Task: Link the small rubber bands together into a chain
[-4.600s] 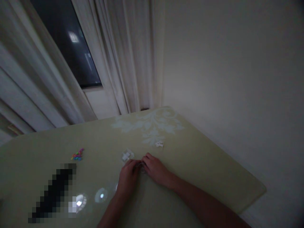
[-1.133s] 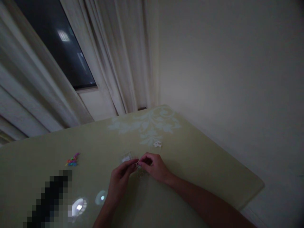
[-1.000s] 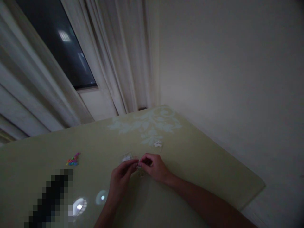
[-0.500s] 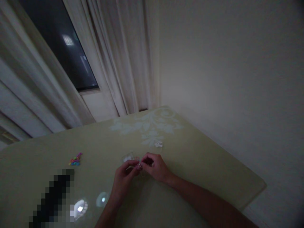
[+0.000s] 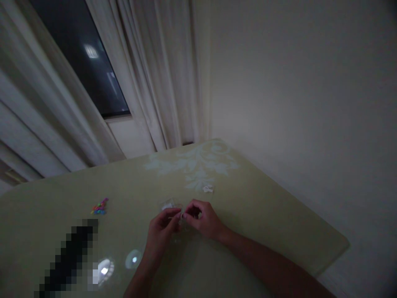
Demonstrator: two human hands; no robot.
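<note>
My left hand (image 5: 161, 229) and my right hand (image 5: 202, 218) meet over the table, thumbs and fingertips pinched together. Between them is a small pale ring (image 5: 182, 216), with thin clear or shiny loops showing just below it, too small to make out. Fingers hide part of the ring. Behind my left fingertips lies a flat clear piece (image 5: 168, 203) with a white patch, partly covered by the hand. Beyond my right hand rests a small white piece (image 5: 207, 189) with cut-out shapes.
Several tiny bright-coloured pieces (image 5: 99, 207) lie in a pile on the left of the pale green table (image 5: 263, 231). A pixelated dark patch covers the lower left. Lamp reflections shine near it. Curtains (image 5: 173, 74) hang behind; a wall (image 5: 294, 103) runs along the right edge.
From 4.6 seconds ago, my left hand has turned and its thumb and fingers are more stretched out; the ring shows between the fingertips. Over the last second both hands stay nearly in place, shifting slightly.
</note>
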